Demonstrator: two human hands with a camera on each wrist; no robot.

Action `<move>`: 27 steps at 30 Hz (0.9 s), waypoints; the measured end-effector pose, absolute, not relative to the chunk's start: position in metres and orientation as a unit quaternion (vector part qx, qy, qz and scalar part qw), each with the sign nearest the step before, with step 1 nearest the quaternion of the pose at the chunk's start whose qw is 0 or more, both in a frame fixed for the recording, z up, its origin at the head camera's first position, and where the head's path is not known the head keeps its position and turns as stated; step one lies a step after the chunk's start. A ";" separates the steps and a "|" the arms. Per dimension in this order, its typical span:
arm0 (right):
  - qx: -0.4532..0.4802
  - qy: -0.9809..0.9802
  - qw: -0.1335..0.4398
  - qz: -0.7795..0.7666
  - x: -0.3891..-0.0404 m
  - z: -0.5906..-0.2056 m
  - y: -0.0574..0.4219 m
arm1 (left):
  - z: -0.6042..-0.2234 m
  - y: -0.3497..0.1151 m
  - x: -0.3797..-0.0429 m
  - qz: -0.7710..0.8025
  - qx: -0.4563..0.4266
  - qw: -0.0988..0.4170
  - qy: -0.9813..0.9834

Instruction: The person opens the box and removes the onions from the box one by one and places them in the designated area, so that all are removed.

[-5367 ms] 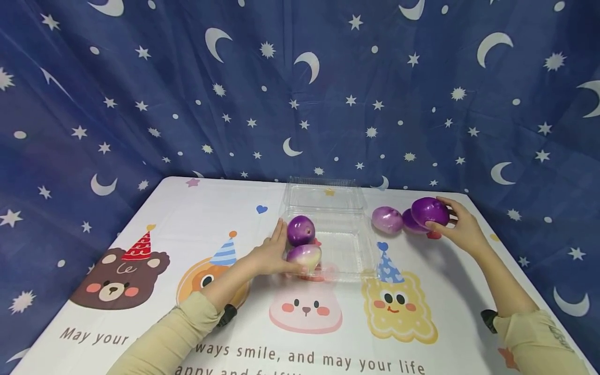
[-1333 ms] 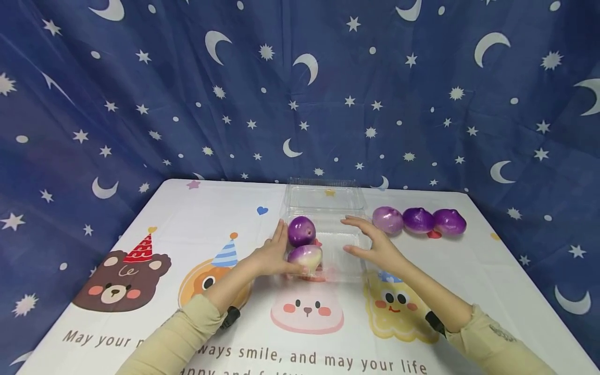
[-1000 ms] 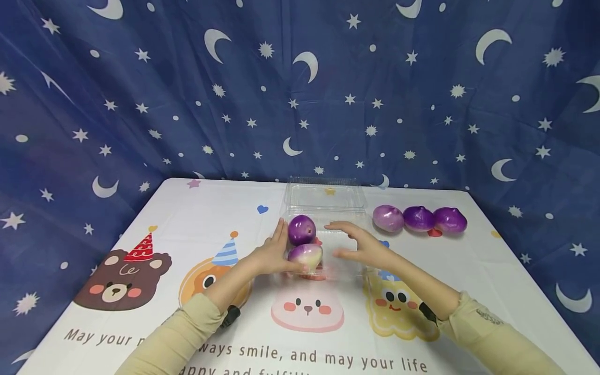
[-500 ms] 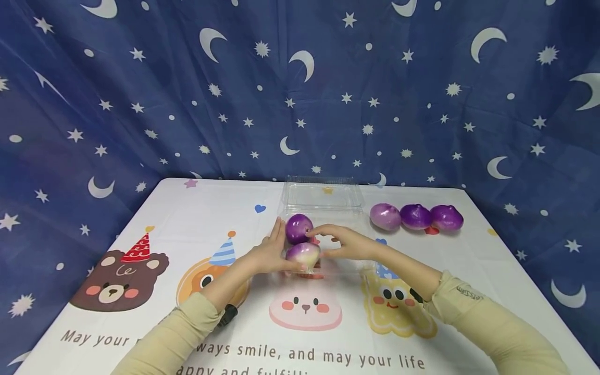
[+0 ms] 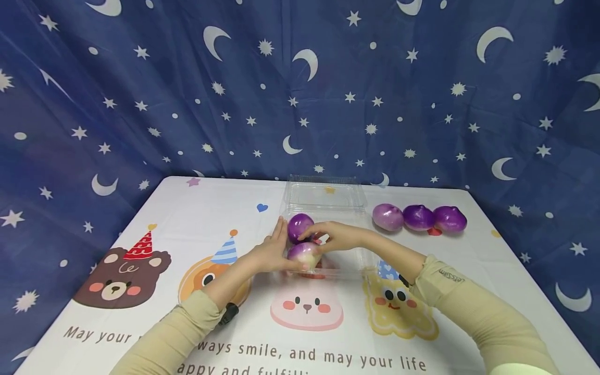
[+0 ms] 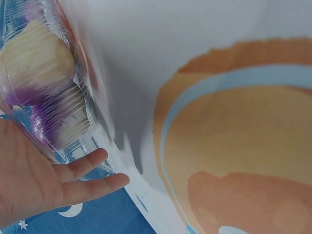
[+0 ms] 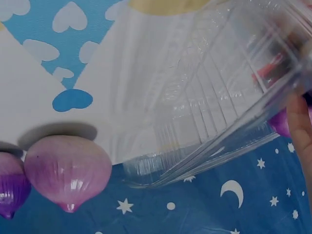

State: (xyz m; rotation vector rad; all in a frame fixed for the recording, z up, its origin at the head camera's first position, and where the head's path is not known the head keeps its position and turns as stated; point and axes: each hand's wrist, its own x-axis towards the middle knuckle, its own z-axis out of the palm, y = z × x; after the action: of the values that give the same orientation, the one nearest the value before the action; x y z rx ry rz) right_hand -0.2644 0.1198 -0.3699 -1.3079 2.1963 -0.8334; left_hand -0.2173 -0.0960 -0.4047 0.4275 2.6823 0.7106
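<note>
A clear plastic clamshell box (image 5: 349, 260) lies with two purple onions in its left half. My left hand (image 5: 269, 255) rests along the box's left side, fingers straight, thumb by the front corner; in the left wrist view two fingers (image 6: 97, 187) stretch out beside the clear wall. Inside the box my right hand (image 5: 339, 235) pinches the front onion (image 5: 303, 253), purple with a pale end, between thumb and curved fingers. The darker rear onion (image 5: 298, 226) sits just behind it, partly covered by those fingers. Most of the right hand is out of the right wrist view.
Right of the box stand three onions in a row: a light one (image 5: 387, 217), a dark one (image 5: 419, 217) and another dark one (image 5: 450, 219). The box's open lid (image 5: 323, 195) leans back toward the starry blue curtain (image 5: 300, 104). A printed white cloth (image 5: 225, 208) covers the table.
Earlier my right hand put a dark onion at the right end of the row. It then moved left over the box and closed on the front onion. The left hand stayed put.
</note>
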 end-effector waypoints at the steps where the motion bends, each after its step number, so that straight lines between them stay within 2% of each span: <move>1: -0.477 0.794 0.228 -0.300 -0.266 -0.370 0.119 | -0.405 -0.096 -0.218 0.249 0.150 0.166 0.942; 11: -0.469 0.802 0.252 -0.271 -0.266 -0.371 0.110 | -0.404 -0.097 -0.217 0.248 0.157 0.161 0.942; 27: -0.462 0.810 0.202 -0.300 -0.261 -0.376 0.122 | -0.403 -0.095 -0.214 0.239 0.147 0.163 0.946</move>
State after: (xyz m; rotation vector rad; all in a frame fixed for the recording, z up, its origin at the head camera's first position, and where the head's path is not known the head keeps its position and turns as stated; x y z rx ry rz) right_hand -0.2611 0.1217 -0.3757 -1.2900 2.2612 -0.8380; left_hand -0.2142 -0.0954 -0.4026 0.4184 2.6986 0.6819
